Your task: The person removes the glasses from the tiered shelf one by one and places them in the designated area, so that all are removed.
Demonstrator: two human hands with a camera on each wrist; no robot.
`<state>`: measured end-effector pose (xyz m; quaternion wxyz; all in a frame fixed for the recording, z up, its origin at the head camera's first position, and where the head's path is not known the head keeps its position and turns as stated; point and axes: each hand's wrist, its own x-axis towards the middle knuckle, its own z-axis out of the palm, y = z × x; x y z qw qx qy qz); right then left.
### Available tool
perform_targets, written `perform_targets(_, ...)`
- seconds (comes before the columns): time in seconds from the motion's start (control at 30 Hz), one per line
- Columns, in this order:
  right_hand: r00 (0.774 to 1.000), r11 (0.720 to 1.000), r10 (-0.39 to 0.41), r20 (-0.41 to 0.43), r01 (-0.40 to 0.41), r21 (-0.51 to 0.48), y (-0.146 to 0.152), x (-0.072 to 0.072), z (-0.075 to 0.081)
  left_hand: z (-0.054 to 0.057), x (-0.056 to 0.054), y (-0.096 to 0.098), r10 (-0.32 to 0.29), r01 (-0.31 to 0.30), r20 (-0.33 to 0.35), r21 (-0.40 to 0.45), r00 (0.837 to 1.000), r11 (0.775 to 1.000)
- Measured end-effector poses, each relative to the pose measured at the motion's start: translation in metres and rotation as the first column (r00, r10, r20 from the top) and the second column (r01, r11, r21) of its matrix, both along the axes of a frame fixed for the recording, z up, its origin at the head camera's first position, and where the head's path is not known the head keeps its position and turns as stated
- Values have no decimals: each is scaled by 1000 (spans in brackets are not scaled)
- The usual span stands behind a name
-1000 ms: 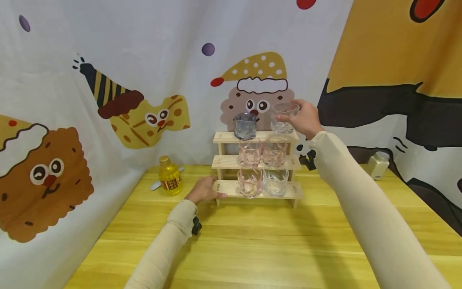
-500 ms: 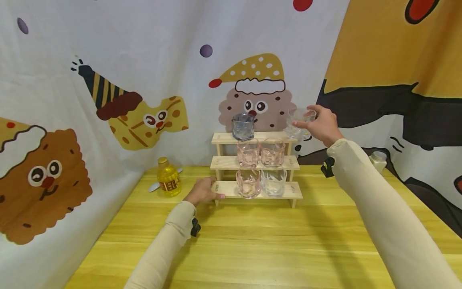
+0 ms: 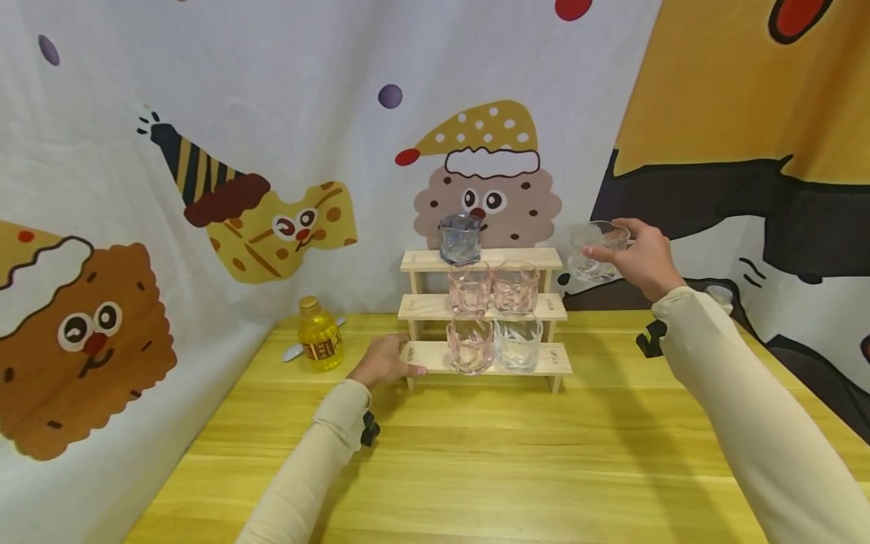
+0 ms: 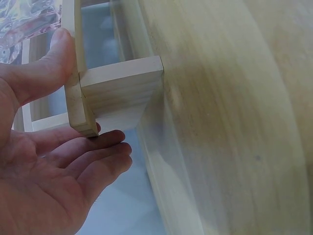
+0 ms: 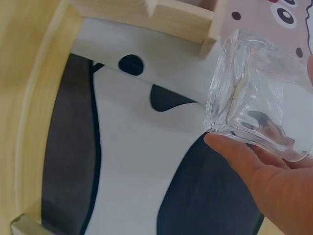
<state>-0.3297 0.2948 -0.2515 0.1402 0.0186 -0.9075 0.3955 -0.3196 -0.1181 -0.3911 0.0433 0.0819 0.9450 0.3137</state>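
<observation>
My right hand [image 3: 649, 261] holds a clear glass [image 3: 598, 249] in the air, right of the wooden three-step rack [image 3: 423, 304]. In the right wrist view the glass [image 5: 259, 93] lies between thumb and fingers, with several fingers partly hidden. My left hand [image 3: 384, 361] grips the left end of the lowest step, thumb on the board [image 4: 78, 105] and fingers around its end. A blue-grey glass [image 3: 461, 240] stands on the top step. Two pink glasses [image 3: 469, 291] are on the middle step. On the bottom step, a pink glass [image 3: 470, 347] stands beside a clear tumbler [image 3: 519, 344].
Left of the rack, a yellow oil bottle [image 3: 321, 340] stands on the wood-grain table [image 3: 476, 461], with a spoon [image 3: 294, 352] partly behind it. A small jar [image 3: 719, 296] at right is mostly hidden by my right sleeve. A printed cloth [image 3: 306, 98] hangs behind.
My right hand has carried the clear glass from over the right end of the top step rightward and down, clear of the rack. My left hand keeps its place on the lowest step.
</observation>
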Motion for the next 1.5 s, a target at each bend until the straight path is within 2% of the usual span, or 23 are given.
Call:
perform_targets(0.37, 1000, 1000, -20, 19, 20, -17, 12, 2, -31, 3, 3, 1, 1, -1, 6, 7, 1000, 1000)
perform_targets(0.8, 996, 999, -25, 87, 27, -31, 17, 0, -65, 0, 3, 0, 15, -16, 19, 19, 1000, 1000)
perform_targets(0.97, 992, 997, -28, 124, 37, -74, 16, -3, -75, -1, 3, 0, 16, -17, 9, 22, 1000, 1000)
perform_targets(1.23, 992, 988, -21, 128, 40, -147, 10, -9, -102, 0, 3, -1, 0, 0, 0, 22, 1000, 1000)
perform_targets(1.5, 984, 965, 55, 169, -9, -262, 6, -20, -125, -1, 3, -1, -8, 8, -10, 17, 1000, 1000)
